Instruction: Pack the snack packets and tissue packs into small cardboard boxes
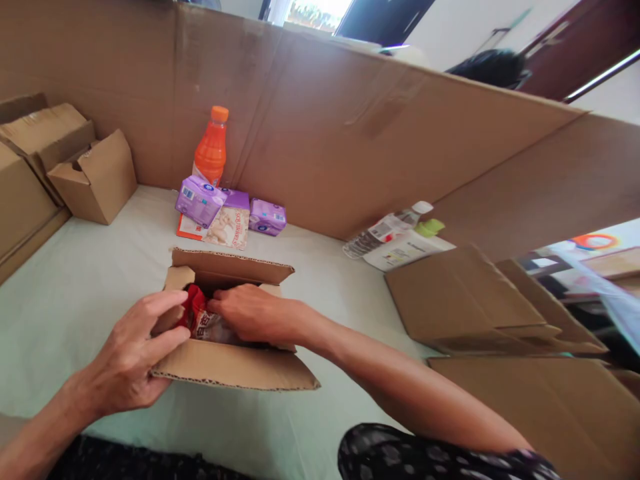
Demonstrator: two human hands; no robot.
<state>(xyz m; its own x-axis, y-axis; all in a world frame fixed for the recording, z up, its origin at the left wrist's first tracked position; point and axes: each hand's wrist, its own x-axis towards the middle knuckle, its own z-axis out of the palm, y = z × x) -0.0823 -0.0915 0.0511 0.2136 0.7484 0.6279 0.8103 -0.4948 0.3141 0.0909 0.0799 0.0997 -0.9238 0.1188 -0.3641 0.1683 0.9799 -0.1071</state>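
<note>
In front of me an open cardboard box (235, 367) stands on the pale cloth with its long flaps folded outward. My left hand (127, 350) grips the box at its left end, thumb and fingers around the edge. Inside lies a red and clear snack packet (201, 321) with white lettering. My right hand (253, 312) reaches into the box with curled fingers closed on the packet's upper part. Its fingertips are partly hidden by the packet and the box. The packet's lower part is out of sight.
Behind the box are an orange bottle (211, 150), purple tissue packs (269, 217) and a printed packet (230, 230). To the right lean a clear bottle (383, 230) and a white pouch with a green cap (400, 250). Cardboard boxes (107, 177) flank both sides; a cardboard wall (320, 133) rises behind.
</note>
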